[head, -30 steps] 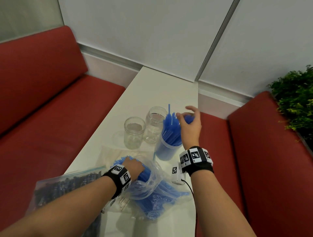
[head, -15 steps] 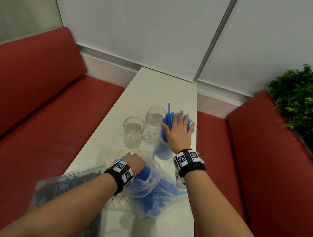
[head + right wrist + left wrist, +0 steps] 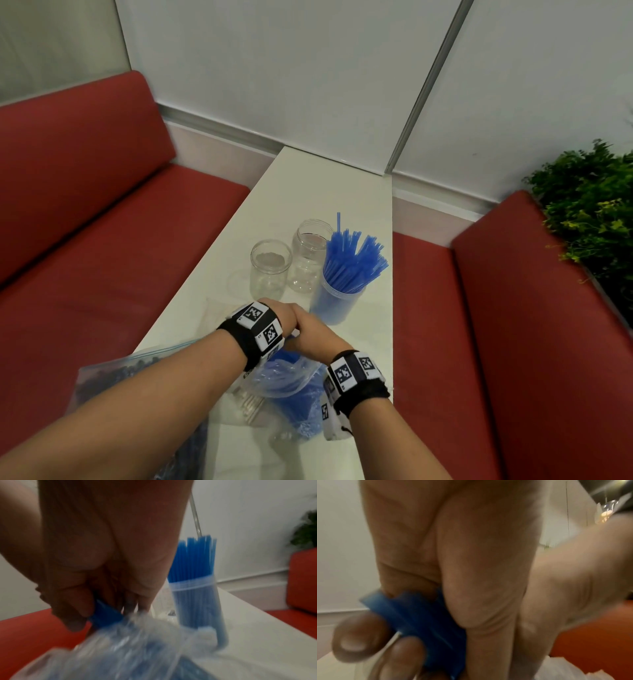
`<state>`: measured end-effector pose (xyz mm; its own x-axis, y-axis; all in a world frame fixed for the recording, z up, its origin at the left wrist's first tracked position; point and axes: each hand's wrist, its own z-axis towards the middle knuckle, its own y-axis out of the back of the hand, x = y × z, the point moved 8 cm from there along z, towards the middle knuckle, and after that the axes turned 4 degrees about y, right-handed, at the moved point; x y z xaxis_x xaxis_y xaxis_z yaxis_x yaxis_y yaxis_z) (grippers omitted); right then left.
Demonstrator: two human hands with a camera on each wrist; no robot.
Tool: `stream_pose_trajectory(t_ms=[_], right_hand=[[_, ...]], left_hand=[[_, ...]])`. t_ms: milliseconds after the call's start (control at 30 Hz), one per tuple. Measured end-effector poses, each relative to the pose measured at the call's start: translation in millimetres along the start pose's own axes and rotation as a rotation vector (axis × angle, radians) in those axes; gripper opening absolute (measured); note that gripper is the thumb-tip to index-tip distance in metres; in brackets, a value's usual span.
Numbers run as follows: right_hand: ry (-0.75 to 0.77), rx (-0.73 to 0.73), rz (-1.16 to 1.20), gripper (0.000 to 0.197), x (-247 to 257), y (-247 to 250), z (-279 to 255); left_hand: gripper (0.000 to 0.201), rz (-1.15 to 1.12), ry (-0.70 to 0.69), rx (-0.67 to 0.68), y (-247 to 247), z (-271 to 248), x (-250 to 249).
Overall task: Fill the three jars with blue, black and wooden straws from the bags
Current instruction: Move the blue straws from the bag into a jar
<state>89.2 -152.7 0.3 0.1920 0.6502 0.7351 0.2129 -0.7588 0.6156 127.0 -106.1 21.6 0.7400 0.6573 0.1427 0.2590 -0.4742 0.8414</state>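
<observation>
A clear jar on the white table holds a fan of blue straws, seen too in the right wrist view as jar. Left of it stand two empty jars. My left hand and right hand meet at the mouth of the clear bag of blue straws. The left fingers curl round a bundle of blue straws. In the right wrist view my right fingers pinch blue straws poking out of the bag.
A zip bag of black straws lies at the near left table edge. Pale sticks in clear plastic show under the blue bag. Red benches flank the narrow table, and a green plant stands at the right.
My right hand left the top of the straws in the jar and came back to the bag, beside the left hand. The left hand stayed at the bag mouth.
</observation>
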Motion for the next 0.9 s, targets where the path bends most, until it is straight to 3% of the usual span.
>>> stream_pose_trajectory(t_ms=[133, 233, 300, 400, 500, 600, 700, 900], right_hand=[[-0.137, -0.031, 0.007, 0.037, -24, -15, 6], [-0.252, -0.072, 0.067, 0.026, -36, -19, 11], [-0.211, -0.139, 0.056, 0.018, -32, -12, 10], [-0.135, -0.201, 0.153, 0.027, -26, -3, 0], [-0.059, -0.232, 0.287, 0.005, -16, 0, -9], [-0.013, -0.277, 0.438, 0.013, -15, 1, -13], [-0.019, -0.294, 0.482, 0.005, -17, 2, -15], [0.009, -0.306, 0.434, 0.006, -20, 6, -12]], left_hand=[[0.03, 0.089, 0.009, 0.029, 28, -21, -5], [0.026, 0.075, -0.039, -0.059, 56, -35, -10], [0.026, 0.01, -0.064, -0.116, 69, -43, -8], [0.027, -0.131, -0.112, -0.15, 80, -47, -5], [0.025, -0.234, -0.126, -0.138, 79, -45, 2], [0.027, -0.313, -0.135, -0.151, 74, -42, 11], [0.025, -0.342, -0.118, -0.195, 68, -37, 23], [0.053, -0.643, -0.079, -0.238, 47, -28, 48]])
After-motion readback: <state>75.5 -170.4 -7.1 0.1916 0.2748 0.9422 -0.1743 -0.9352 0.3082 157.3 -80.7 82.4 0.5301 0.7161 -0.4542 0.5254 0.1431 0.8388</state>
